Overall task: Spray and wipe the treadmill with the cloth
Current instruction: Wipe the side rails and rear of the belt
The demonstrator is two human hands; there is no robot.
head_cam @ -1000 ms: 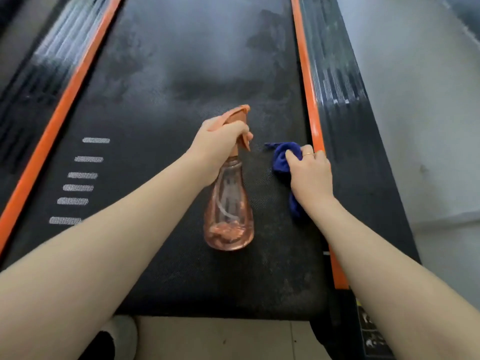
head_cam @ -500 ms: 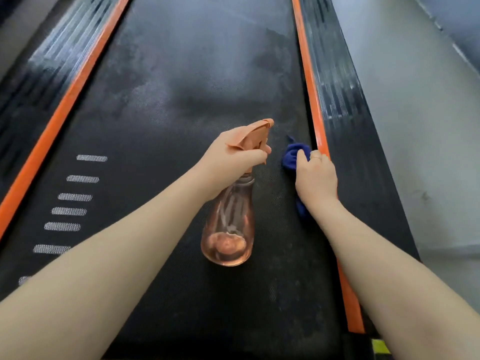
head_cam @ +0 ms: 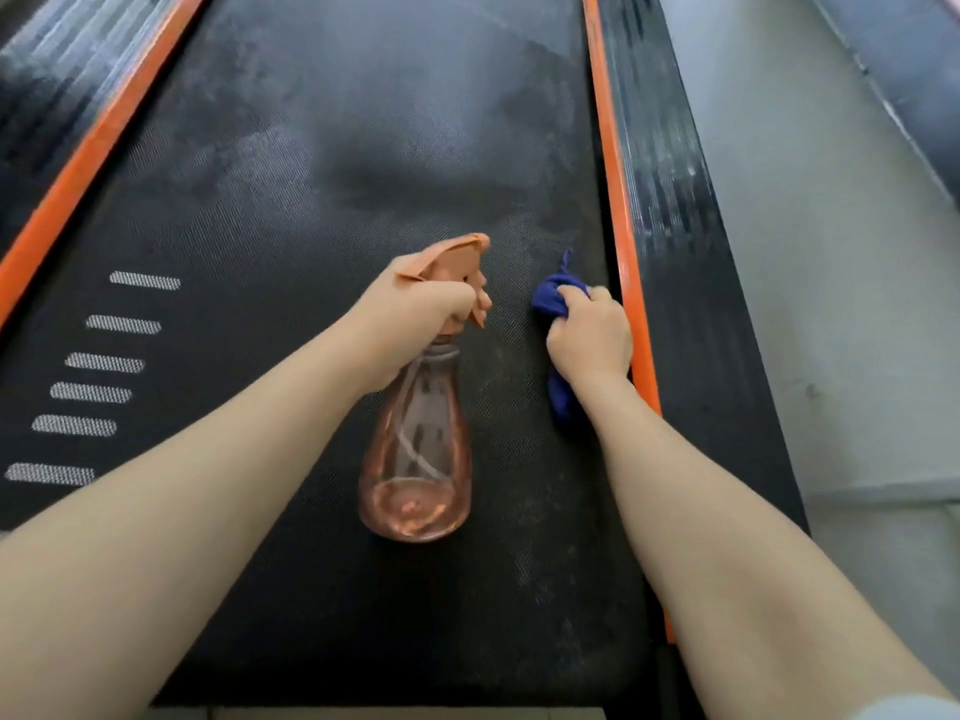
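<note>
Right hand [head_cam: 589, 337] has the blue cloth [head_cam: 553, 298] bunched in curled fingers, pressed on the treadmill belt [head_cam: 311, 200] just beside the orange rail [head_cam: 615, 200]. Left hand [head_cam: 415, 314] is wrapped round the spray bottle [head_cam: 415, 459] neck, finger on the trigger (looks approx. a quarter full, so prob light). Cloth's soft, grab anywhere.

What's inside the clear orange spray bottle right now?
Inside the clear orange plastic spray bottle, a shallow pool of liquid sits at the bottom, with a thin dip tube running down into it. The left hand grips the neck and trigger, hiding the tube's top.
</note>
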